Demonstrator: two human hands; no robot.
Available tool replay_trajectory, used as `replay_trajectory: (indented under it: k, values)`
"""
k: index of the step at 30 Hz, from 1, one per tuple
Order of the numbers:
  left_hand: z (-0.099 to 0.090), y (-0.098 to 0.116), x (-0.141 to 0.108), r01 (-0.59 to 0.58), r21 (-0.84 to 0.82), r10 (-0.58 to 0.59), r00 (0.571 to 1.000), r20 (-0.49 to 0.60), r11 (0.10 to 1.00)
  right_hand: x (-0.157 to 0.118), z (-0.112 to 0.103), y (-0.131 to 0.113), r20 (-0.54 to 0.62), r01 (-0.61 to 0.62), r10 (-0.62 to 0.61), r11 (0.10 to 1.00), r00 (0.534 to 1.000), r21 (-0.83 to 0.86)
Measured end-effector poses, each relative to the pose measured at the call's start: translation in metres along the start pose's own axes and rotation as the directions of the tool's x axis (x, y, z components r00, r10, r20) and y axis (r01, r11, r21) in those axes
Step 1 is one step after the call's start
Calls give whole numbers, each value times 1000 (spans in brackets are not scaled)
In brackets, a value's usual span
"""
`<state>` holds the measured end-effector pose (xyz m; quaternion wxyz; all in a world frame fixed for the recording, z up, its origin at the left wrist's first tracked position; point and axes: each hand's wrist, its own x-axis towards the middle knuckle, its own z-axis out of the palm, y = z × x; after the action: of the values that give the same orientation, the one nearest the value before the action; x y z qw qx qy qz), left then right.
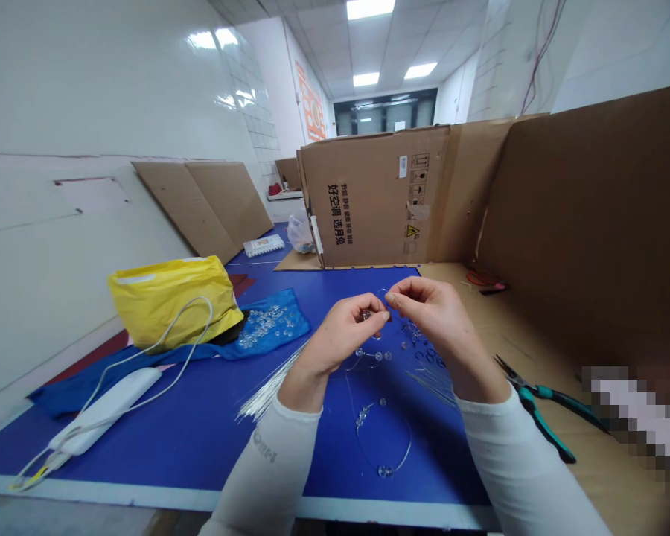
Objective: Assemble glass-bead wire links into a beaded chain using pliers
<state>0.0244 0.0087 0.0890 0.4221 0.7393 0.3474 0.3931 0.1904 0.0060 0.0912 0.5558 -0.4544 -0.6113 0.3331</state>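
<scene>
My left hand [346,331] and my right hand [429,313] meet above the blue table mat [89,454], fingertips pinching a thin wire [380,295] that forms a small loop. A clear bead or two show near my left fingers, partly hidden. Below my hands lies a looped wire strung with clear beads [383,439]. A bundle of straight silver wires [271,387] lies beside my left wrist. Several loose clear beads [262,327] rest on a blue cloth [279,324] to the left.
A yellow plastic bag [173,301] and a white cabled device [106,408] lie at left. Teal-handled pliers [541,406] rest on the cardboard sheet [536,335] at right. Cardboard panels [374,197] stand behind the mat, with a white box [263,246] nearby.
</scene>
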Motion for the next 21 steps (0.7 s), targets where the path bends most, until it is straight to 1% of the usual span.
replay_trajectory:
  k: [5,10,13,17,21]
  values:
    - [-2,0,0,-7,12,7,1000,-4,1000,0,2,3,-15,4,-5,1000,1000,-24]
    - [-1,-1,1,-29,-81,30,999,13,996,-2,3,4,-44,9,-11,999,999,-45]
    - [0,-3,2,-28,-134,28,1000,4,991,-2,4,3,-53,6,-9,998,999,-57]
    - [1,-7,3,-25,-202,27,1000,6,979,-1,4,5,-51,18,-21,998,998,-60]
    - [0,-10,3,-14,-231,21,999,26,973,0,5,7,-37,38,-40,998,999,-53]
